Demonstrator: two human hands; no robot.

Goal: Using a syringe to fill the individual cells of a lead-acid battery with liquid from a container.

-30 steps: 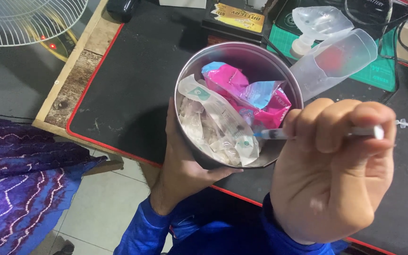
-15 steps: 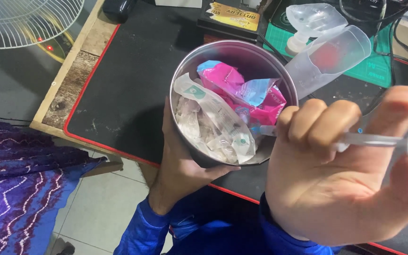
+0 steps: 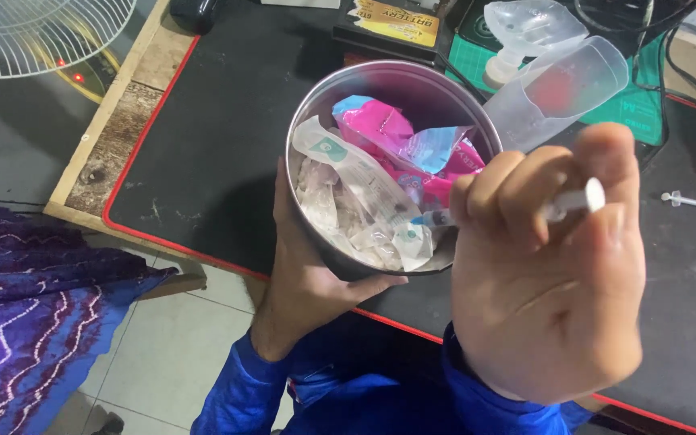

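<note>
Head view: the left hand [image 3: 308, 282] cups a metal tin [image 3: 388, 121] full of plastic wrappers [image 3: 364, 193] over the black tabletop [image 3: 219, 137]. The right hand [image 3: 541, 282], closed on what looks like a syringe [image 3: 569, 203], hides the tin's near rim; a clear cup [image 3: 561, 89] lies behind.

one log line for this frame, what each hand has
left hand: holds round metal tin | tin contents: pink and clear wrappers | right hand: grips thin white syringe, tip at the tin | below: black desk mat
</note>
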